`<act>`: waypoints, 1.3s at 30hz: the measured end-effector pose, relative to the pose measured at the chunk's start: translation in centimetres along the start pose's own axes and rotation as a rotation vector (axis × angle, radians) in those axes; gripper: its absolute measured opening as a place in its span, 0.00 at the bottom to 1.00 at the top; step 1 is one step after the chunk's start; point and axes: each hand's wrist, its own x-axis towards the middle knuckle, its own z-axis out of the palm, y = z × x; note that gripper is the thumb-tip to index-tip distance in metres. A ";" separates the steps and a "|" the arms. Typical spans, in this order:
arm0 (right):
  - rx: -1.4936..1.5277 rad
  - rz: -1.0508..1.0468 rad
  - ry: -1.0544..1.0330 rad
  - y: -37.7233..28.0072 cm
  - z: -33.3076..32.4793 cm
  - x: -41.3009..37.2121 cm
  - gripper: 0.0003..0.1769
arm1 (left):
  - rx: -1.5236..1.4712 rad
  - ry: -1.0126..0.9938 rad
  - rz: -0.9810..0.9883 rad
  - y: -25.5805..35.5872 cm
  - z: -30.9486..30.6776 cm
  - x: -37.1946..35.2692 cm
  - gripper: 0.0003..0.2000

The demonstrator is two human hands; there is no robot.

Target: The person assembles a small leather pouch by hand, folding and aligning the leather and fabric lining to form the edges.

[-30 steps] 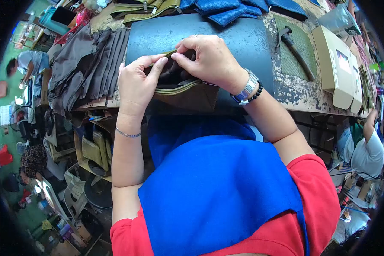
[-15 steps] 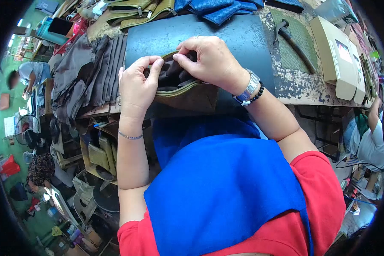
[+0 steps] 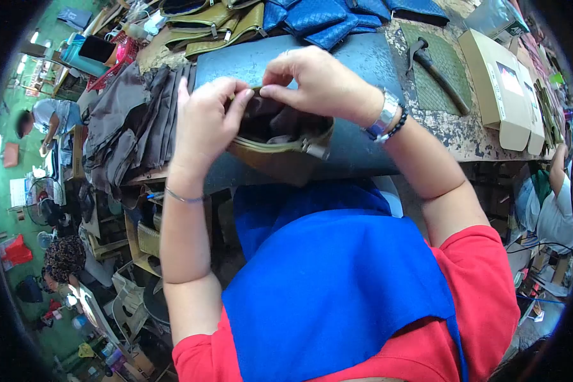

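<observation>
- Hands: the left hand [image 3: 204, 124] and the right hand [image 3: 321, 83] both pinch the top rim of the olive pouch [image 3: 280, 156], fingertips close together.
- The pouch is open and held just above the dark mat [image 3: 356, 63].
- Dark lining [image 3: 274, 121] shows inside.
- A tight hold on both sides looks best, with the lining pushed flat, away from the zipper [image 3: 316, 150].

Your pouch [image 3: 279, 164] is matt olive cloth, dark-lined; the mat [image 3: 356, 67] beneath looks smooth, dark, faintly glossy.
</observation>
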 end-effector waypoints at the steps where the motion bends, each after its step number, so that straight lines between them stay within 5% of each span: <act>1: 0.041 0.018 -0.020 -0.3 -0.7 0.4 0.09 | -0.007 -0.032 0.055 -0.3 -0.8 1.0 0.07; 8: -0.092 0.072 0.056 1.4 -1.2 -0.2 0.08 | 0.055 0.019 -0.036 -0.4 0.7 1.5 0.19; 11: 0.056 0.082 0.086 1.2 -1.0 -0.6 0.18 | -0.071 0.117 -0.107 -0.5 1.9 0.6 0.18; 19: -0.088 0.010 -0.139 1.4 -0.9 2.5 0.13 | 0.189 0.248 -0.009 0.4 1.9 -0.1 0.08; 23: -0.181 -0.085 -0.094 1.6 -1.0 2.7 0.11 | 0.249 0.291 0.147 -0.1 1.8 0.0 0.07; 26: -0.179 -0.086 -0.079 1.6 -1.0 2.6 0.11 | 0.168 0.278 0.170 0.5 2.1 0.3 0.06; 33: -0.200 -0.094 -0.050 2.4 -1.2 2.6 0.11 | -0.098 -0.019 -0.308 2.2 0.5 0.6 0.10; 37: -0.203 -0.155 -0.020 3.1 -1.2 2.6 0.11 | -0.160 0.325 -0.036 0.3 2.2 0.7 0.10; 39: -0.229 -0.179 -0.005 3.4 -1.3 2.6 0.10 | -0.326 0.308 -0.102 -0.7 3.3 0.7 0.09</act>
